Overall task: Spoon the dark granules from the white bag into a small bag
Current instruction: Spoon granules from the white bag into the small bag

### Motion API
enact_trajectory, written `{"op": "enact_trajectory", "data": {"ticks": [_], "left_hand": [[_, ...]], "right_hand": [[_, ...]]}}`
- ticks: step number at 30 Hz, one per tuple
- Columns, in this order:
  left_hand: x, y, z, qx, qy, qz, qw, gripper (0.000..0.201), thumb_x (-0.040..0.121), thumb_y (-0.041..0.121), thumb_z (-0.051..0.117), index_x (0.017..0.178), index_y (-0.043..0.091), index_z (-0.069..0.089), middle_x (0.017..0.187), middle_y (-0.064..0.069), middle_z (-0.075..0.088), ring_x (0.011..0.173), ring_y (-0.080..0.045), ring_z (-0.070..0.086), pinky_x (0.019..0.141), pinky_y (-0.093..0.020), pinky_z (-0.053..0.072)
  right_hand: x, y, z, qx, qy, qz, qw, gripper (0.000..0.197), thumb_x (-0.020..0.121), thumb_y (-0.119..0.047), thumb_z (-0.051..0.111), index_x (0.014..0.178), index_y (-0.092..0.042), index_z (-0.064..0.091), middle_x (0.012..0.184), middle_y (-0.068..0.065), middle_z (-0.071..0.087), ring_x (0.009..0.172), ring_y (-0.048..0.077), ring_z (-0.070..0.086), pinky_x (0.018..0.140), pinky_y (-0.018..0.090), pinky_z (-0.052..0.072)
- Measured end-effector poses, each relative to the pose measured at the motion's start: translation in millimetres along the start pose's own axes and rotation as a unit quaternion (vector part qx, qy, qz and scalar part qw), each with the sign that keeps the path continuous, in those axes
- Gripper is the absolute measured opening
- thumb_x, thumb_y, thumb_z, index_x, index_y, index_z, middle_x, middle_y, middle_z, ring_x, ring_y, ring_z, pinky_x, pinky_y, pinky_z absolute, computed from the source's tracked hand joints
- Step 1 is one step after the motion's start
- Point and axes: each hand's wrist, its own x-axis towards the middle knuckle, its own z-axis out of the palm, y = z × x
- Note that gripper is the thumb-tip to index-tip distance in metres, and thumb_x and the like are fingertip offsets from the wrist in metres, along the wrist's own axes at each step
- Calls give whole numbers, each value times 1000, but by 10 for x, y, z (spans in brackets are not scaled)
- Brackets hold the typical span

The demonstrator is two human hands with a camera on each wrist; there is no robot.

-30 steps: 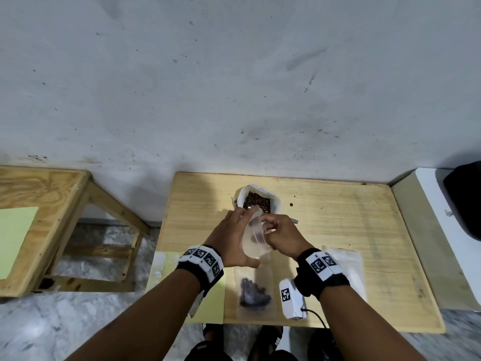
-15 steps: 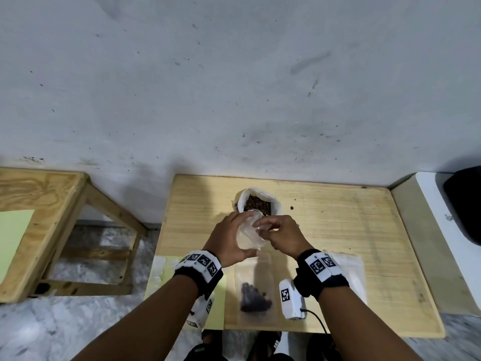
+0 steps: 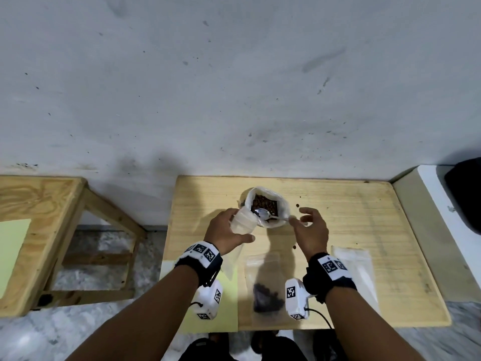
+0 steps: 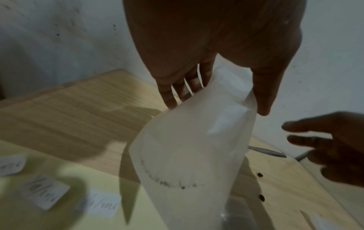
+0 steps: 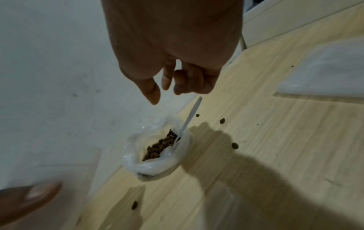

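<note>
The white bag [image 3: 282, 204] stands open at the back of the wooden table [image 3: 364, 230], with dark granules [image 3: 264, 201] showing inside. A metal spoon [image 3: 263, 213] lies in its mouth, and the handle [image 5: 192, 113] sticks out to the right. My left hand [image 3: 234, 225] holds an empty, translucent small bag [image 4: 193, 147] just left of the white bag, thumb and fingers pinching its top. My right hand [image 3: 303, 217] hovers over the end of the spoon handle with its fingers spread. In the right wrist view its fingertips [image 5: 153, 95] are clear of the handle.
A small clear bag with granules [image 3: 268, 295] lies flat near the front edge. Empty bags [image 3: 356, 272] lie at the front right and a yellow sheet [image 3: 226, 303] with labels at the front left. Stray granules [image 5: 234, 145] dot the table. A wooden stool [image 3: 39, 230] stands left, a white cabinet [image 3: 437, 204] right.
My right hand has let go of the small bag and moved right, over the spoon handle. My left hand keeps the small bag and has shifted it left, uncovering the white bag's mouth.
</note>
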Motion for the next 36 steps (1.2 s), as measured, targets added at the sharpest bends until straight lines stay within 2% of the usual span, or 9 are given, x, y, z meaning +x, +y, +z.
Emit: {"op": "enact_trajectory", "data": {"ticks": [5, 7, 11, 19, 22, 25, 30, 33, 36], "left_hand": [[223, 94, 21, -13, -19, -34, 999, 82, 55, 38, 92, 127, 23, 58, 120, 5, 60, 107, -19, 60, 91, -37, 52], [295, 140, 42, -11, -25, -47, 999, 83, 58, 32, 93, 131, 20, 56, 124, 4, 56, 111, -20, 57, 92, -36, 50], [441, 218, 116, -5, -54, -81, 995, 92, 59, 28, 93, 140, 18, 49, 135, 4, 48, 121, -20, 50, 98, -37, 47], [670, 308, 277, -3, -71, -105, 992, 96, 63, 29, 91, 145, 17, 44, 142, 1, 48, 129, -21, 48, 96, -29, 42], [723, 357, 280, -7, -61, -105, 993, 81, 60, 34, 92, 132, 20, 57, 120, 8, 57, 111, -15, 56, 91, -30, 48], [751, 323, 254, -8, -40, -102, 994, 71, 51, 41, 92, 114, 23, 66, 112, 5, 66, 103, -17, 63, 84, -31, 52], [709, 239, 214, -13, -32, -94, 995, 88, 45, 43, 93, 125, 21, 61, 121, 7, 61, 108, -15, 61, 89, -32, 52], [679, 208, 229, -23, -41, -88, 995, 101, 37, 53, 89, 129, 22, 58, 122, 8, 62, 110, -14, 61, 95, -37, 53], [658, 211, 254, -30, -48, -85, 995, 106, 35, 53, 88, 131, 23, 56, 123, 7, 62, 112, -14, 61, 97, -39, 52]], "right_hand": [[330, 125, -70, -165, -85, 47, 982, 69, 78, -42, 79, 136, -17, 51, 131, 13, 56, 113, 30, 61, 89, 38, 51], [430, 152, -73, -211, -137, 76, 965, 62, 77, -47, 79, 127, -17, 57, 119, 9, 62, 108, 32, 63, 84, 36, 51], [614, 205, -60, -211, -173, 52, 961, 24, 80, -39, 77, 79, -15, 71, 82, 7, 70, 78, 30, 64, 66, 32, 50], [752, 86, 33, 25, -111, -63, 992, 29, 83, -12, 76, 66, -15, 53, 76, -1, 69, 81, 16, 66, 69, 32, 47], [756, 31, 40, 7, -88, -121, 989, 25, 86, -13, 72, 75, -10, 50, 68, -5, 63, 54, 10, 51, 53, 27, 38], [771, 74, 38, -65, -55, -170, 982, 25, 87, -20, 68, 74, -23, 47, 58, 3, 60, 40, 17, 40, 48, 29, 38], [711, 246, 139, -37, -72, -126, 989, 31, 90, -22, 66, 71, -24, 42, 77, 11, 69, 63, 28, 60, 58, 37, 51], [645, 270, 215, 32, -94, -84, 992, 32, 91, -13, 67, 71, -9, 43, 84, 22, 66, 88, 30, 60, 62, 27, 46], [586, 268, 283, 60, -111, -52, 991, 33, 90, -11, 67, 69, -10, 42, 80, 19, 65, 82, 28, 60, 64, 28, 43]]}}
